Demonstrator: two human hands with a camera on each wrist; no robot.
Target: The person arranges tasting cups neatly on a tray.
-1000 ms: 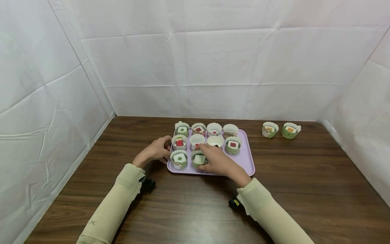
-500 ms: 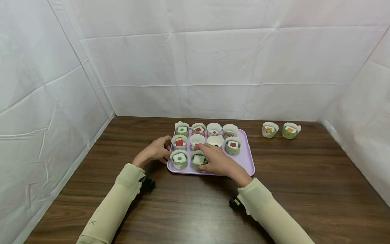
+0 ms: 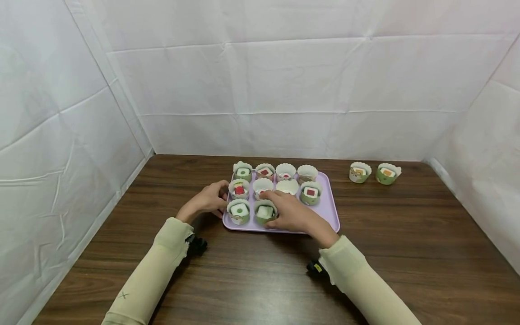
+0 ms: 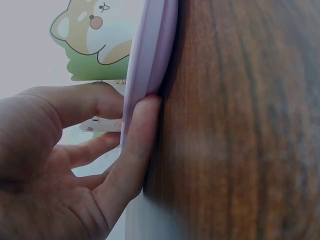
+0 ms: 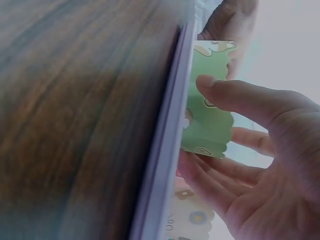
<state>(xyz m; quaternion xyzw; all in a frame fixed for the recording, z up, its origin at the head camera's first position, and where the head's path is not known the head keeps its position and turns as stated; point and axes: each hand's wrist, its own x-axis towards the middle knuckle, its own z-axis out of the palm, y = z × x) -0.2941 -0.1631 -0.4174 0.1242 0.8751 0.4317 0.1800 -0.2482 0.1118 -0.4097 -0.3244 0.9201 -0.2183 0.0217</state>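
Observation:
A lilac tray (image 3: 326, 208) on the table bears several scalloped paper baking cups, most with a small block inside. My left hand (image 3: 209, 198) pinches the tray's left rim; in the left wrist view its thumb (image 4: 142, 127) lies on the rim's outer side, its fingers across the rim. In the front row, my right hand (image 3: 290, 212) holds a green paper baking cup (image 3: 265, 211) with a pale green-white block in it. The right wrist view shows the thumb (image 5: 235, 97) on the cup's green wall (image 5: 207, 120), the other fingers round its far side.
Left of the held cup stands a cup with a green-dotted block (image 3: 239, 212). A green cup with a dark red square (image 3: 310, 193) stands right of my right hand. Two cups with orange-topped blocks (image 3: 359, 173) stand on the wooden table (image 3: 406, 234) at the back right.
My right hand has shifted very slightly to the right, its thumb now at the held cup's right side. The left hand, tray and cups keep their places.

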